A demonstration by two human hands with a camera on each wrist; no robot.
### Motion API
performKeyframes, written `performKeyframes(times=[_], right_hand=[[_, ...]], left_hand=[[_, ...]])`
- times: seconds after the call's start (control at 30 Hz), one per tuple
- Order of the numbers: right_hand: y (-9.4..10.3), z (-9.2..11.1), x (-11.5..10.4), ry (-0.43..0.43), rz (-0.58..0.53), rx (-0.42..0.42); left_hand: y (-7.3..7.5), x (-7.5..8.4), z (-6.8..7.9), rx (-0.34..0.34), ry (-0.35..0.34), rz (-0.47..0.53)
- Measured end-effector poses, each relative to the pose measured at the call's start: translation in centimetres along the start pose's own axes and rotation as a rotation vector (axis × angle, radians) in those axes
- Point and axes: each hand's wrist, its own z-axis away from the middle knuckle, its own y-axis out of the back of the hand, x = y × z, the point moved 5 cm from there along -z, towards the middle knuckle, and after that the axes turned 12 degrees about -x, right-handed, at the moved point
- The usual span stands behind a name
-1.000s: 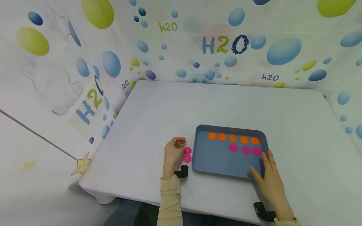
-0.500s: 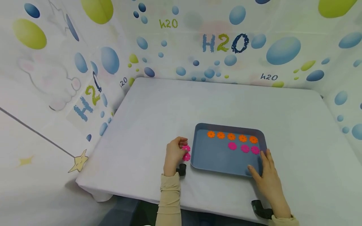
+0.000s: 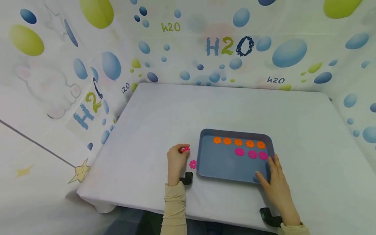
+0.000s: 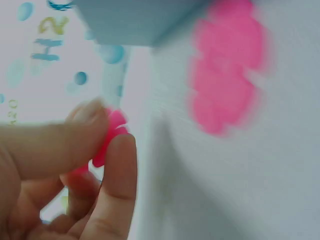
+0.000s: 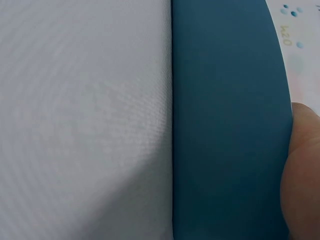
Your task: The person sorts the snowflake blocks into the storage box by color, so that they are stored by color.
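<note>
My left hand (image 3: 176,163) pinches a small pink flower-shaped disc (image 3: 185,149) between thumb and fingers, just above the table left of the tray. In the left wrist view the notched edge of this pink piece (image 4: 111,137) shows between the fingertips. Another pink flower disc (image 3: 192,164) lies on the cloth beside the tray's left wall. My right hand (image 3: 279,192) rests against the right end of the blue-grey tray (image 3: 217,163), fingers extended at its side rim and thumb at the front rim. The right wrist view shows only the thumb (image 5: 305,185) by the tray wall.
Inside the tray, several orange flower discs (image 3: 238,142) form a row along the far side, with three pink discs (image 3: 252,154) below them at the right. A white cloth (image 3: 152,130) covers the table. Black wrist mounts (image 3: 188,178) sit beside both wrists.
My left hand has taken hold of one of the two pink discs beside the tray, lifted it and drawn it slightly left. The right hand stays at the tray.
</note>
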Motion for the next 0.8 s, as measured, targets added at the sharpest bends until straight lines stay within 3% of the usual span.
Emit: performKeyframes(times=[0.07, 0.13, 0.27, 0.4, 0.53, 0.67, 0.8], right_hand=[[-0.1, 0.0, 0.0, -0.002, 0.001, -0.004], [0.0, 0.0, -0.1, -0.003, 0.005, -0.003], [0.0, 0.1, -0.2, -0.001, 0.007, 0.002], [0.1, 0.0, 0.0, -0.003, -0.002, 0.002], [0.0, 0.0, 0.2, -0.017, 0.001, 0.006], [-0.1, -0.1, 0.2, -0.012, 0.016, 0.015], [0.0, -0.1, 0.1, -0.004, 0.019, 0.018]], left_hand=[[0.5, 0.2, -0.1, 0.069, 0.002, 0.112], [0.8, 0.8, -0.2, 0.095, -0.006, 0.252], [0.7, 2.8, -0.5, 0.049, -0.051, 0.445], [-1.0, 5.3, -0.8, -0.062, -0.101, 0.470], [-4.0, 6.9, -1.2, -0.216, -0.105, 0.428], [-7.1, 7.5, -1.5, -0.344, -0.083, 0.378], [-9.6, 7.2, -1.6, -0.408, -0.036, 0.368]])
